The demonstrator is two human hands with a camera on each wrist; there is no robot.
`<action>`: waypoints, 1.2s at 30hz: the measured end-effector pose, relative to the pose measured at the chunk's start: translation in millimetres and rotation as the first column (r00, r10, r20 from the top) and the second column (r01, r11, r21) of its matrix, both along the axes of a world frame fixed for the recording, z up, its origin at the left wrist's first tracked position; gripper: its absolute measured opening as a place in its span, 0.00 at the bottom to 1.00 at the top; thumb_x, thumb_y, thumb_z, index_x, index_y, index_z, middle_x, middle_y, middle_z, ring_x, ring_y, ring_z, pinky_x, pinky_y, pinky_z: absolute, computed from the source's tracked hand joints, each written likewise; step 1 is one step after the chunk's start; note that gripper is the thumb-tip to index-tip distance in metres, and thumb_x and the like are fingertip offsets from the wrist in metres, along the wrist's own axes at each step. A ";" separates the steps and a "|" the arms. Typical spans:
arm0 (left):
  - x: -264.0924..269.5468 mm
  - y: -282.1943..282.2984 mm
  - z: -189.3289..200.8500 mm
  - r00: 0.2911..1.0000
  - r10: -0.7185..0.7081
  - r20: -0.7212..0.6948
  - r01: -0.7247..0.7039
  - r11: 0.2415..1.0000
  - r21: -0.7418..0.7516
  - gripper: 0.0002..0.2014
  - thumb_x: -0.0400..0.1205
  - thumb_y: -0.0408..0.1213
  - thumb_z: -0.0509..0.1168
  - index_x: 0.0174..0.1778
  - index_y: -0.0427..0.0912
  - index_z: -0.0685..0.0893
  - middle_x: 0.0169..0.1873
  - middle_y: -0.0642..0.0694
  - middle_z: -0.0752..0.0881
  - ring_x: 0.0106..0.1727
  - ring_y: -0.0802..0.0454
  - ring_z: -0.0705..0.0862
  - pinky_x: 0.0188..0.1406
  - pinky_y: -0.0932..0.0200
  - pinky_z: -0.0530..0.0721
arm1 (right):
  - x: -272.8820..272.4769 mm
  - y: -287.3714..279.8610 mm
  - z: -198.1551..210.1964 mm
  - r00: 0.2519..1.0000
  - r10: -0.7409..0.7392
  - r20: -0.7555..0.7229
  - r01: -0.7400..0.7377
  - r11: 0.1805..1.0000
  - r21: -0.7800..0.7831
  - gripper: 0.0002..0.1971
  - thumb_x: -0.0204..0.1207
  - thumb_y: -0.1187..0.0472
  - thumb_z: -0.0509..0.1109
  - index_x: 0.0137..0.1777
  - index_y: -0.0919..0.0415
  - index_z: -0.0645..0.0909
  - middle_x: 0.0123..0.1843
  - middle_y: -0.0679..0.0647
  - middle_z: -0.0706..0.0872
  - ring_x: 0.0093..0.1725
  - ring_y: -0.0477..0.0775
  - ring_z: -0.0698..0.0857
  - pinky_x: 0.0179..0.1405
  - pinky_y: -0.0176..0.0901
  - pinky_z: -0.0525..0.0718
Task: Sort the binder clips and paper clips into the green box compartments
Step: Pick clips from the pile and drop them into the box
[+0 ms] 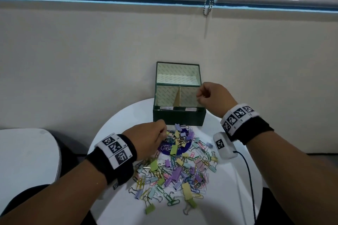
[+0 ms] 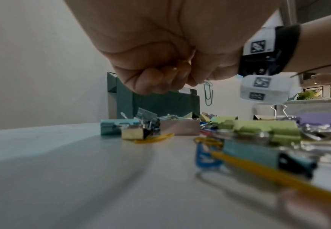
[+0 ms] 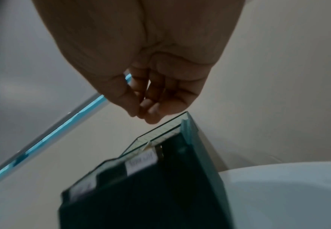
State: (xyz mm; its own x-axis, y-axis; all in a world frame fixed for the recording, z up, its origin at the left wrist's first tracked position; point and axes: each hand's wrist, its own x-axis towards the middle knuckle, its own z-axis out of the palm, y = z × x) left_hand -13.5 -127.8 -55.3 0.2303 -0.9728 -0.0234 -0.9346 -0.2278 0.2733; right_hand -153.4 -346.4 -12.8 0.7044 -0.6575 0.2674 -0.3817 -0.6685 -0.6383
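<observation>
Left hand (image 1: pixel 148 137) at lower left clenches over the clip pile (image 1: pixel 175 168); what it grasps I cannot tell. Right hand (image 1: pixel 213 97) pinches a green paper clip (image 2: pixel 208 94) over the box.

White round table (image 1: pixel 228 197) carries pastel metal binder clips and thin wire clips in centre; above stands the green box (image 1: pixel 180 118), cardboard, a paper divider inside; the white wrist camera (image 1: pixel 224 145) hangs at right.

I see a smooth white worktop (image 1: pixel 117 204) with a slight sheen, shiny metal handles on matt pastel binder clips (image 1: pixel 175 175), and matt green box (image 1: pixel 179 118) walls lined with printed paper.
</observation>
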 end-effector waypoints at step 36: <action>-14.1 -142.4 66.9 0.993 0.056 0.104 -0.052 0.998 -0.048 0.16 0.86 0.38 0.63 0.69 0.49 0.84 0.66 0.50 0.84 0.64 0.51 0.83 0.63 0.55 0.79 | -47.1 21.0 -52.1 0.924 0.112 -0.366 -0.181 0.970 -0.160 0.04 0.77 0.62 0.64 0.43 0.51 0.76 0.41 0.50 0.87 0.40 0.56 0.85 0.40 0.46 0.85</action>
